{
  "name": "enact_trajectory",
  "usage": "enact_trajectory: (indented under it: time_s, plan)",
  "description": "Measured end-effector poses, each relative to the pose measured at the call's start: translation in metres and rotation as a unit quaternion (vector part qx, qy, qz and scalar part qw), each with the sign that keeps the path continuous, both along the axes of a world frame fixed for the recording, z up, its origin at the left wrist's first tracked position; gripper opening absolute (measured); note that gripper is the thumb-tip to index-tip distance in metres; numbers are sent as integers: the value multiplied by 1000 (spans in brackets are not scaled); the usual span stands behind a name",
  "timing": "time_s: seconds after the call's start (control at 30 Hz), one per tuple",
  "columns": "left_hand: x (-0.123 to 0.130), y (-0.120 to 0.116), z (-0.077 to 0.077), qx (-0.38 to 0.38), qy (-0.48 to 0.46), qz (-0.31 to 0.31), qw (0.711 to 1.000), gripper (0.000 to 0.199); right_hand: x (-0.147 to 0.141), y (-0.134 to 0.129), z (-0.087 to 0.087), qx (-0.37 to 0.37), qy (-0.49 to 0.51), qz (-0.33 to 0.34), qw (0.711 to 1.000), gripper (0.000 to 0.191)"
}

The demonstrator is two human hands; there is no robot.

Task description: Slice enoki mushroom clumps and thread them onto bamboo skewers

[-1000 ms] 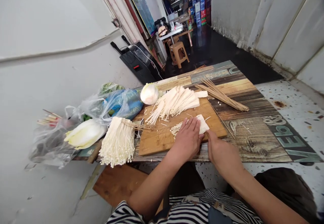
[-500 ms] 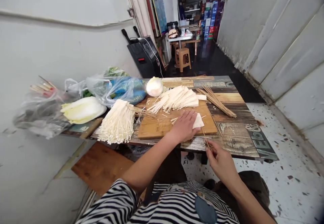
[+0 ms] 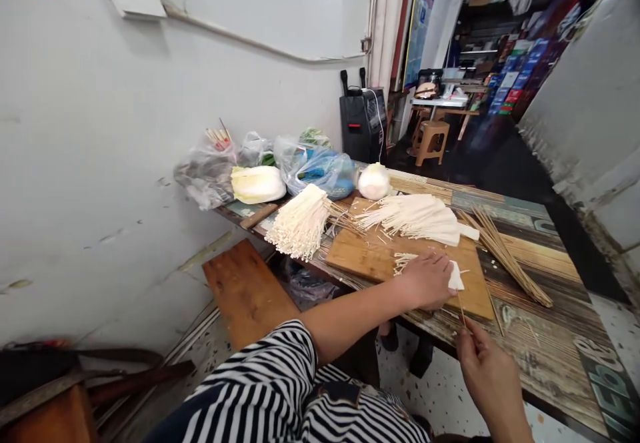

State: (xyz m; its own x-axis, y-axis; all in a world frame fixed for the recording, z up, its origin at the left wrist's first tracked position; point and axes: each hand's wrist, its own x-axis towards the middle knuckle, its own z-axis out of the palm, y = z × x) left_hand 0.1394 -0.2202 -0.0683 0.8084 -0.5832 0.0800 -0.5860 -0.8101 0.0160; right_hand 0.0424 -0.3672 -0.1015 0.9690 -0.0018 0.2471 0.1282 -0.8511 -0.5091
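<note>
My left hand [image 3: 429,279] lies flat, palm down, on a small bunch of enoki mushrooms [image 3: 456,276] on the wooden cutting board [image 3: 360,256]. The bunch's cut base sticks out to the right of the fingers, its thin stems to the left. Low at the right, my right hand [image 3: 489,368] pinches a thin bamboo skewer [image 3: 462,309] whose far end meets the base; how deep it goes is hidden. Behind my left hand, a row of enoki pieces [image 3: 420,217] rests on the board. Skewered enoki [image 3: 300,223] are piled at the board's left.
A bundle of bare skewers [image 3: 515,259] lies right of the board, with a loose skewer [image 3: 495,306] at its edge. Beyond stand a round pale vegetable [image 3: 374,181], plastic bags [image 3: 320,169] and a napa cabbage [image 3: 258,184]. A wooden handle [image 3: 259,216] lies near the table edge.
The view has swung left, so the table appears further right. My left hand stays on the enoki. My right hand is slightly nearer, with a little less skewer showing between hand and bunch.
</note>
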Motion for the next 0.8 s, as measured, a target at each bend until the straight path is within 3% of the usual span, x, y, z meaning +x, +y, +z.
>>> enact_trajectory:
  time_s: [0.23,0.37,0.47,0.53,0.63,0.7,0.8]
  plan:
    - [2,-4,3,-12,-1,12,1000,57,11,-1,3,33,46,3,998,48]
    - [0,7,17,-19,-2,-25,1000,61,11,-5,2,64,64,-7,996,44]
    - [6,32,41,-55,-1,15,998,47,8,-9,-2,89,92,-14,992,48]
    - [19,57,61,-62,19,110,992,30,3,-12,-3,102,106,-13,989,54]
    - [48,97,81,-62,8,194,979,28,-7,-18,0,76,110,-15,991,59]
    - [70,117,85,-59,11,215,975,24,-13,-21,6,24,105,-22,994,61]
    - [98,133,77,-55,28,217,974,23,-20,-26,16,-35,110,-50,992,62]
